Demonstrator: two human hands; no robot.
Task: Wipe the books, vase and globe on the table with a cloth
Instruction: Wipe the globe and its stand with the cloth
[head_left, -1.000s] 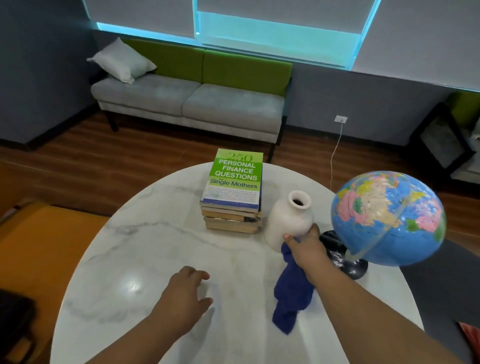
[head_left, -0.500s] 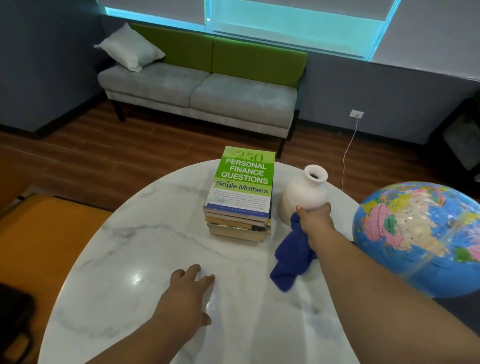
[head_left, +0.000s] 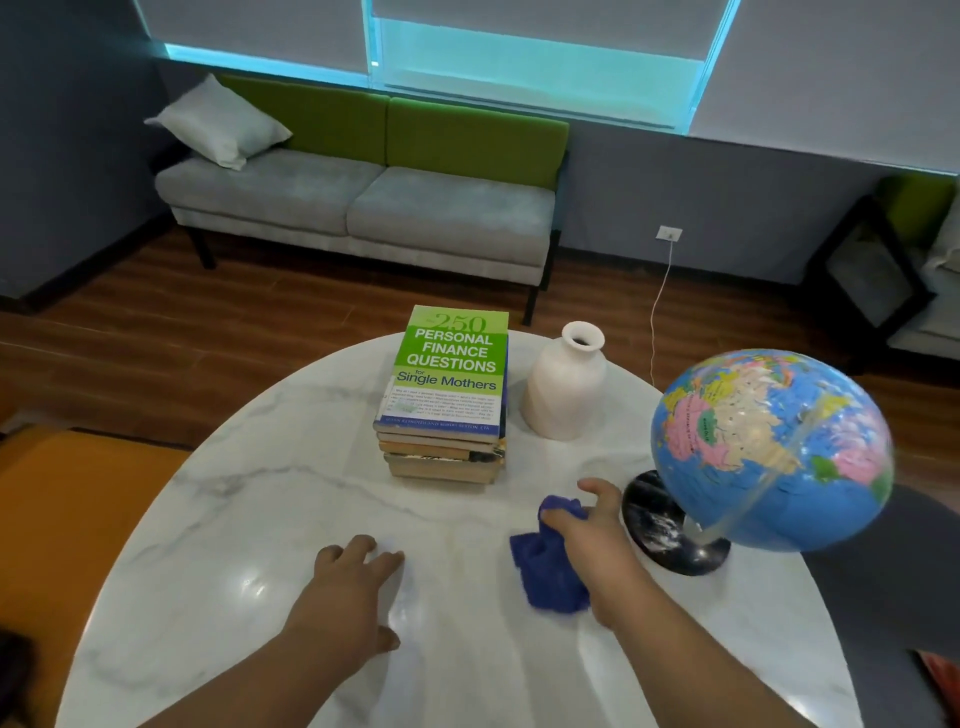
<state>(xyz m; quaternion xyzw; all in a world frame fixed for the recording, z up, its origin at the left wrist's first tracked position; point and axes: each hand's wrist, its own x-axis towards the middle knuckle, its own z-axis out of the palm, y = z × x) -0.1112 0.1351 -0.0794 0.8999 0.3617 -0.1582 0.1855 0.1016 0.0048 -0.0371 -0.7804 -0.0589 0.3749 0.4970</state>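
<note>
A stack of books (head_left: 447, 400) with a green cover on top stands near the far side of the round marble table (head_left: 218, 499). A white vase (head_left: 566, 384) stands upright just right of the stack. A blue globe (head_left: 769, 447) on a black base is at the table's right edge. My right hand (head_left: 592, 530) grips a bunched blue cloth (head_left: 550, 566) low over the table, in front of the vase and left of the globe's base. My left hand (head_left: 353, 587) rests flat on the tabletop with fingers spread.
A grey and green sofa (head_left: 363, 192) with a white pillow stands by the far wall beyond the table. An orange seat (head_left: 67, 509) sits to the table's left. A white cable (head_left: 660, 306) hangs from a wall socket behind the vase.
My right hand has drawn the blue cloth back from the vase toward me and down to the tabletop. The left hand stays flat on the table.
</note>
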